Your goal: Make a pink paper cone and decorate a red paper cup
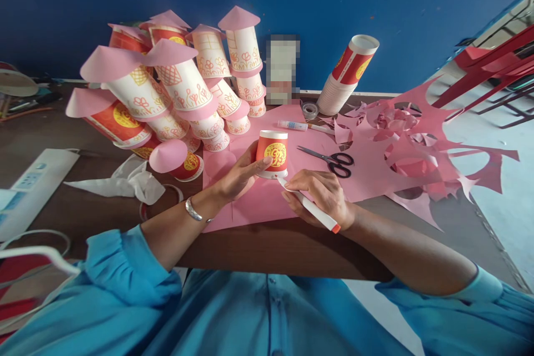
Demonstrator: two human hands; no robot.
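Observation:
My left hand (244, 174) is wrapped round a red paper cup (272, 151) with a yellow printed emblem, its white base side up and white rim toward me. Between the fingers of my right hand (319, 192) is a white marker (311, 208) with an orange-red end. The marker's tip meets or nearly meets the cup's lower white edge, where small red marks show. Beneath both hands lies pink paper (267, 200). Black-handled scissors (329, 161) rest on it just beyond my right hand, blades pointing left.
Paper-cup towers (183, 83) with pink cone roofs crowd the back left. A leaning cup stack (340, 83), a tape roll (310, 110) and a glue stick (292, 125) are at the back. Cut pink scraps (417, 144) cover the right; crumpled tissue (139, 181) and a power strip (37, 189) lie left.

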